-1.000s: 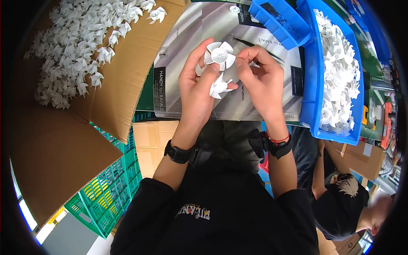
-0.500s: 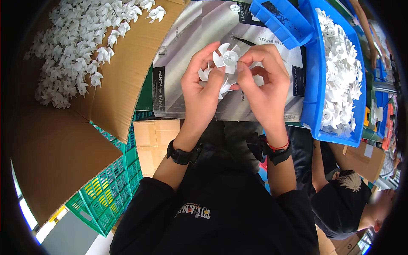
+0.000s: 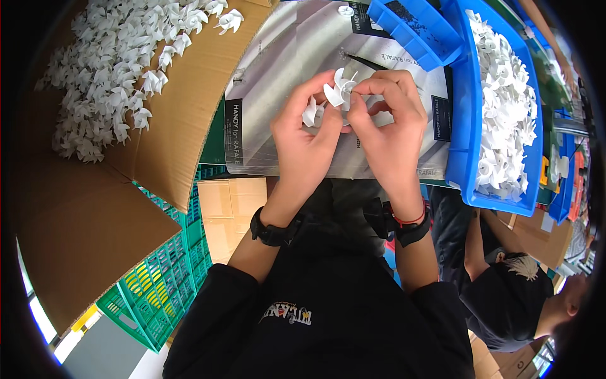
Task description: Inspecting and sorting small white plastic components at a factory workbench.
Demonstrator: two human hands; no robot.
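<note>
Both hands meet over a printed grey sheet (image 3: 265,76) on the table. My left hand (image 3: 303,129) is closed around small white plastic fan blades, with one fan blade (image 3: 312,112) tucked in its fingers. Between the two hands, another white fan blade (image 3: 339,88) is tilted, its curved vanes upward. My right hand (image 3: 391,120) pinches at this blade's right side with thumb and forefinger; whether a smaller piece sits in the pinch is hidden. Beyond the hands lies a dark, thin pointed tool (image 3: 366,62), probably tweezers.
A cardboard box (image 3: 183,95) at left holds many white fan blades. A blue bin (image 3: 466,126) of more stands at right. Beside it is a blue divided tray (image 3: 429,54) with tiny black parts. One round white piece (image 3: 346,11) lies at the far edge. A co-worker (image 3: 511,297) sits at right.
The upper fan blade has turned from face-on to a tilted side view between my hands. Another blade low in my left hand is now mostly hidden. The right hand keeps its pinch.
</note>
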